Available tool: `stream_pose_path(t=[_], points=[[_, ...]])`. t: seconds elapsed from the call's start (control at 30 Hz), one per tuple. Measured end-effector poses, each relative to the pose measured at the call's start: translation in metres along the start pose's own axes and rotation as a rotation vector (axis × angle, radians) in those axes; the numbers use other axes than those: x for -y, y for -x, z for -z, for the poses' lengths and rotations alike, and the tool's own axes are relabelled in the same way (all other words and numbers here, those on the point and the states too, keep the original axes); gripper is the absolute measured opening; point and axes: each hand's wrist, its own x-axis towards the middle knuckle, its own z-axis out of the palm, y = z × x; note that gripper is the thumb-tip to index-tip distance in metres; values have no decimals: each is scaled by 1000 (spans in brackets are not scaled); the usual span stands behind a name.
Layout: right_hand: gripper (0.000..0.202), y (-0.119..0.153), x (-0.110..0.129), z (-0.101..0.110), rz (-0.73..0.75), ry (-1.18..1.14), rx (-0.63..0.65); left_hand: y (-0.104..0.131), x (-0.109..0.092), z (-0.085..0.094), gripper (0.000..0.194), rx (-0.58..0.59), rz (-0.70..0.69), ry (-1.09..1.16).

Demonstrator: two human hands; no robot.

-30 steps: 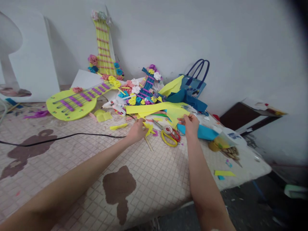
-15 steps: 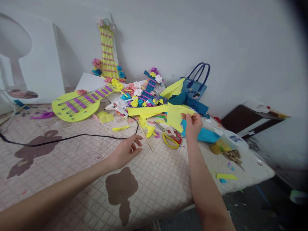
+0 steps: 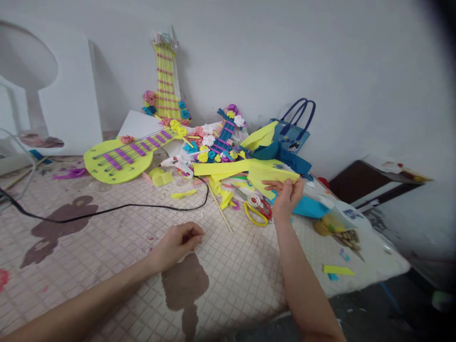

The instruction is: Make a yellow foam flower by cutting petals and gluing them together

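Note:
My right hand (image 3: pixel 288 197) grips the near right end of a yellow sheet of crepe paper (image 3: pixel 261 175), with some fingers stretched along it. A long folded yellow strip (image 3: pixel 221 167) lies to the left of that sheet. Low over the tiled-pattern tablecloth, my left hand (image 3: pixel 178 244) is closed, fingers curled in towards the thumb; whatever it holds, if anything, is hidden. Between the hands lie a thin wooden stick (image 3: pixel 221 211) and scissors with a yellow handle (image 3: pixel 255 218). A roll of white tape (image 3: pixel 254 201) and a red handle (image 3: pixel 266 209) are beside them.
A white glue gun (image 3: pixel 180 165) trails a black cord (image 3: pixel 124 205) across the table. Behind stand a yellow paper guitar (image 3: pixel 121 159), a taller one (image 3: pixel 166 80) and a blue one (image 3: pixel 225 135), with paper flowers. A blue bag (image 3: pixel 290 135) leans on the wall.
My left hand has drawn back towards me and its fingers have curled in. My right hand has come slightly lower, still on the yellow paper. The view has shifted a little.

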Motion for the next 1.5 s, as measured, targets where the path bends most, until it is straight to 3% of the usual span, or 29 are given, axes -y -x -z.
stream_pose_path(t=[0.13, 0.23, 0.3, 0.4, 0.5, 0.67, 0.77, 0.87, 0.93, 1.03, 1.2, 1.37, 1.5], points=[[25, 28, 18, -15, -142, -147, 293, -7, 7, 5, 38, 22, 66, 211], [37, 61, 34, -27, -199, -285, 729, -12, 19, 9, 50, 75, 126, 547], [39, 83, 43, -34, -186, -368, 1053, -15, 28, 11, 43, 85, 157, 769], [46, 104, 52, -41, -151, -435, 1287, -16, 32, 17, 50, 195, 181, 999], [52, 110, 53, -43, -144, -405, 1310, -13, 20, 25, 75, 171, 177, 1111], [55, 105, 48, -44, -165, -350, 1268, -7, -4, 36, 84, 105, 195, 1138], [52, 102, 45, -45, -140, -325, 1250, -5, -7, 38, 77, 110, 220, 1082], [46, 100, 41, -46, -136, -298, 1238, -4, -4, 38, 60, 81, 255, 861], [37, 99, 38, -46, -161, -276, 1219, -4, 0, 38, 63, 31, 221, 696], [28, 97, 34, -45, -225, -206, 1142, -8, 4, 45, 62, -130, 108, 531], [25, 95, 31, -46, -364, -67, 1058, -14, 7, 71, 62, -362, 67, 431], [20, 97, 22, -49, -439, -19, 1087, -15, 9, 89, 59, -303, 45, 507], [19, 98, 19, -50, -422, -18, 1255, -14, 11, 93, 55, -301, 39, 396]])
